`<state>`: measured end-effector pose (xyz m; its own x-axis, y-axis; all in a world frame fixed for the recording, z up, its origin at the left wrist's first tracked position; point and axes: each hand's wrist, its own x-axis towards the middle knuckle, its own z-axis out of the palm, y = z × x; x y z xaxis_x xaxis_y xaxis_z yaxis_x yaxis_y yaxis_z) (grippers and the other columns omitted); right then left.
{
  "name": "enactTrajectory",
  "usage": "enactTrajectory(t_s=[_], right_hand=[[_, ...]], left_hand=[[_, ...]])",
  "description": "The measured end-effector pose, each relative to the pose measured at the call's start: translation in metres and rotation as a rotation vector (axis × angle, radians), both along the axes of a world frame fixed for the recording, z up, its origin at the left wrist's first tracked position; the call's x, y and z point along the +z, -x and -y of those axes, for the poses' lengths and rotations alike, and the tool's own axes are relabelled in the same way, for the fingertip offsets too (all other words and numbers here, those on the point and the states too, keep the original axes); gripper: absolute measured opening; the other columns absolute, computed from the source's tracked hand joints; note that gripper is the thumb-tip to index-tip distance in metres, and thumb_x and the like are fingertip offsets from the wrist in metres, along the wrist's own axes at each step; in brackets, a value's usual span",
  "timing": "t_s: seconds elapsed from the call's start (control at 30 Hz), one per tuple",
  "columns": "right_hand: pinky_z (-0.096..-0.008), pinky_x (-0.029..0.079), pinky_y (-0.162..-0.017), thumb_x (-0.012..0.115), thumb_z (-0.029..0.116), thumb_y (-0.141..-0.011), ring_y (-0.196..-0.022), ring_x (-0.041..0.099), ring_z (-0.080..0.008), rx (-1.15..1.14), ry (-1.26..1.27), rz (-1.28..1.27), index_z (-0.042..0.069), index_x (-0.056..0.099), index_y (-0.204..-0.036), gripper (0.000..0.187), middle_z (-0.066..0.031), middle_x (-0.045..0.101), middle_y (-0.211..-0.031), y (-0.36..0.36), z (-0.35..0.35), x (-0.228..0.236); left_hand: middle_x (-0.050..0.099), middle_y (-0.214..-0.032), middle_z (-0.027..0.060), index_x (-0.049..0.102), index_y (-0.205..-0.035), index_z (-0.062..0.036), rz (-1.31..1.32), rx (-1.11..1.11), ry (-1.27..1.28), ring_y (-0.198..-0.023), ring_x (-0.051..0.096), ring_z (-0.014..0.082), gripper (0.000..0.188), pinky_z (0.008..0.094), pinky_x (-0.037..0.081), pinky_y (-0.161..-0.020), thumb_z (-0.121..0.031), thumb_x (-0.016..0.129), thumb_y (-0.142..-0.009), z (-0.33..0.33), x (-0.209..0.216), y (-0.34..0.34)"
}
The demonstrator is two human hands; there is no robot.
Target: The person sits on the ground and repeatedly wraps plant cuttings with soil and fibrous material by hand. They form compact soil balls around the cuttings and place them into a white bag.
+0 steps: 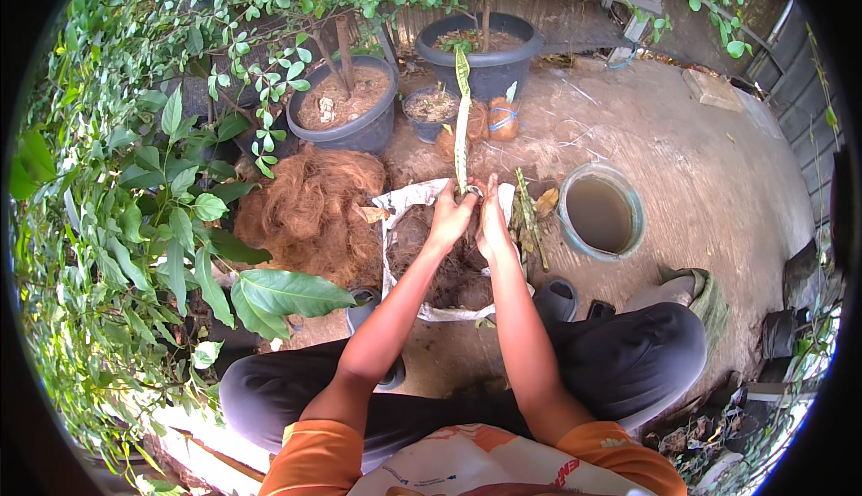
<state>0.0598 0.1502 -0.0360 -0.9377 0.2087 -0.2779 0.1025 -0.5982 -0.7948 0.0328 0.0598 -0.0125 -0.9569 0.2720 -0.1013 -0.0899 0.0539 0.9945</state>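
A snake plant (462, 128) with one tall, yellow-edged green leaf stands upright between my hands. My left hand (451, 215) is closed around the base of the leaf. My right hand (491, 219) is held close against the other side, fingers straight and pointing away from me, palm turned inward. The plant's roots are hidden by my hands. Beneath them lies an opened white sack (401, 198) with dark brown fibrous matter (460, 288) in it.
Left of the sack lies a heap of coconut fibre (310, 209). A water-filled round basin (638, 227) stands to the right, with cut green stems (528, 213) nearer the sack. Large black pots (384, 123) and fibre-wrapped balls (503, 119) sit beyond; leafy branches (292, 294) reach in from the left.
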Motion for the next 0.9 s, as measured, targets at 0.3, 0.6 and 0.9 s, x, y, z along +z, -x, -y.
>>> enactTrajectory(t_s=[0.3,0.6,0.9], right_hand=[[-0.0352,0.037,-0.104,0.039,0.060,-0.096,-0.122,0.047,-0.0204,-0.055,0.189,-0.048,0.005,0.048,-0.131,0.066,-0.0114,0.050,-0.130,0.001,0.001,0.005],[-0.0309,0.047,-0.094,0.051,0.024,-0.100,-0.110,0.056,-0.0175,-0.017,0.413,-0.174,-0.001,0.052,-0.129,0.038,-0.0102,0.055,-0.127,0.006,0.002,-0.048],[-0.0307,0.048,-0.092,0.046,0.023,-0.101,-0.107,0.058,-0.0172,0.059,0.440,-0.148,0.001,0.051,-0.128,0.036,-0.0090,0.057,-0.123,-0.002,0.013,-0.055]], left_hand=[[0.048,-0.129,0.0225,0.038,-0.136,0.0008,-0.326,0.094,0.184,-0.124,0.046,0.0337,0.053,0.0426,0.033,-0.105,-0.027,0.053,-0.094,-0.017,0.000,-0.012],[0.035,-0.141,0.0245,0.033,-0.140,0.0011,-0.421,0.278,0.416,-0.138,0.026,0.0374,0.054,0.0524,0.014,-0.111,-0.037,0.033,-0.101,-0.028,-0.004,-0.017],[0.038,-0.141,0.0204,0.040,-0.137,-0.0059,-0.435,0.294,0.500,-0.138,0.025,0.0376,0.045,0.0555,0.013,-0.110,-0.031,0.038,-0.099,-0.018,-0.022,-0.024]])
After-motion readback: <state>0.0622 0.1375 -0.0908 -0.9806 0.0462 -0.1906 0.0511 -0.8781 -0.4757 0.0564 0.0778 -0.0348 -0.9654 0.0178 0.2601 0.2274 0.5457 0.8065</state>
